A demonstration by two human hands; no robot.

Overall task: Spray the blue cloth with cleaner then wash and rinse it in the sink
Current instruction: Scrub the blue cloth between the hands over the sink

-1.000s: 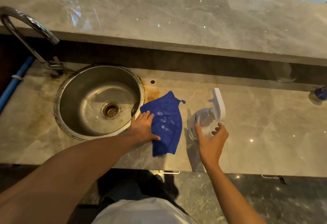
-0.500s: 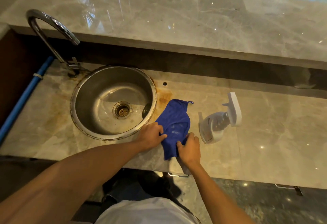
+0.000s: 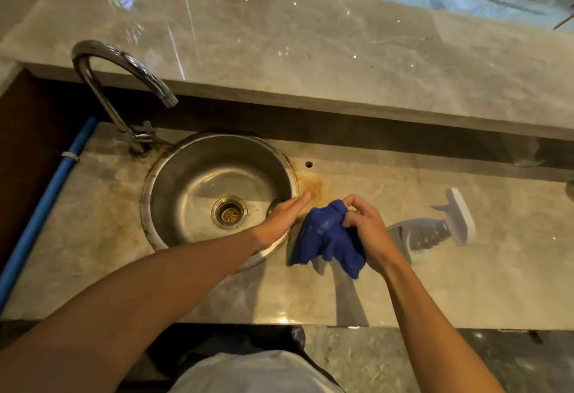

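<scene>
We are holding the blue cloth (image 3: 329, 238) bunched in our right hand (image 3: 368, 231), just right of the sink (image 3: 192, 169); our left hand (image 3: 284, 217) is hovering flat, fingers straight, over the sink's rim.

Bare forearms; white top (image 3: 254, 374); dark trousers (image 3: 236, 341)

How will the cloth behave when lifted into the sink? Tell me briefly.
Probably floppy: the cloth bunches and droops from the right hand. Likely light, since one hand's pinch lifts it. It may drag on the counter, where its lower edge seems to rest.
</scene>
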